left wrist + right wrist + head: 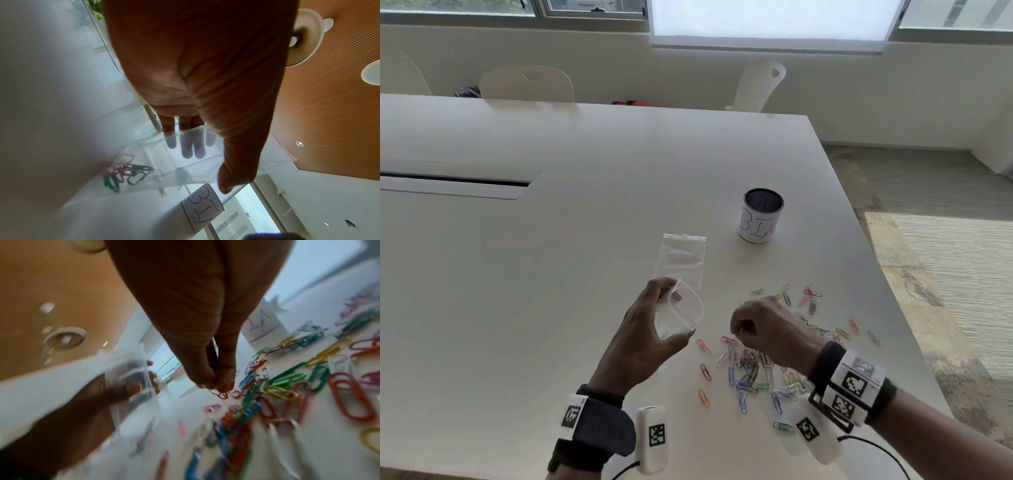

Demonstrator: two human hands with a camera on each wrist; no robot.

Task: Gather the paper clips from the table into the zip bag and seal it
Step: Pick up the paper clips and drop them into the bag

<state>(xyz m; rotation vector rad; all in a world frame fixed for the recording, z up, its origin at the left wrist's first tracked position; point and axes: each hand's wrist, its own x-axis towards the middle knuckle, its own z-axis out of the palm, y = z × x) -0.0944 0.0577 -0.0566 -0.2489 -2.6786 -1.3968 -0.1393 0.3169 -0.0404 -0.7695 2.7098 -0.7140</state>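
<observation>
My left hand (pixel 654 325) holds a clear zip bag (pixel 683 310) above the table, its mouth bowed open between thumb and fingers. The left wrist view shows that bag (pixel 185 168) with several coloured paper clips (pixel 127 173) inside. My right hand (pixel 756 325), just right of the bag, pinches paper clips (pixel 219 393) in its fingertips over the pile. Many coloured paper clips (pixel 756 373) lie scattered on the white table (pixel 551 274) under and around the right hand, and the right wrist view shows this spread of clips (pixel 287 386). A second, flat zip bag (pixel 681 260) lies on the table behind the left hand.
A mesh cup (pixel 762 216) wrapped in paper marked "BIN" stands behind the clips, toward the table's right edge. White chairs (pixel 756 85) stand at the far side. A cable slot (pixel 455 181) runs along the table at left.
</observation>
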